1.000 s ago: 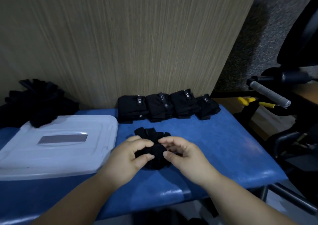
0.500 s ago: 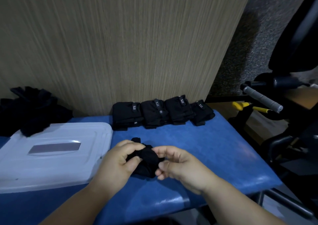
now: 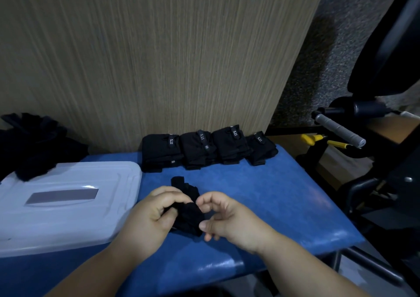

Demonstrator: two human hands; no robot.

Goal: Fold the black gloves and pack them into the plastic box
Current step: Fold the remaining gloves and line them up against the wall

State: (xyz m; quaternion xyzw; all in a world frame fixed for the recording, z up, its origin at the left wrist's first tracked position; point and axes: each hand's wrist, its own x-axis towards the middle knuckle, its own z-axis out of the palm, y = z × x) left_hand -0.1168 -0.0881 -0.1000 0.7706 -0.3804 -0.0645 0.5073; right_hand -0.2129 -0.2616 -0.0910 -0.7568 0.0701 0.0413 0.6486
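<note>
A bunched black glove lies on a blue table, at 6 o'clock in the view. The left hand grips its left side with curled fingers and thumb. The right hand is curled, its thumb and forefinger tips pinching the right edge. A closed plastic box sits at the glove's 9 o'clock and a row of folded gloves at its 12.

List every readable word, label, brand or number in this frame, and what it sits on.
"5.11": white, sideways, on the strap of the leftmost folded glove bundle.
"5.11": strap of the second bundle.
"5.11": strap of the third bundle.
Fourth bundle: similar mark, too blurred to confirm.
Small grey tags on the first two bundles: too small to read.
Grey panel on the box lid: no text visible.
</note>
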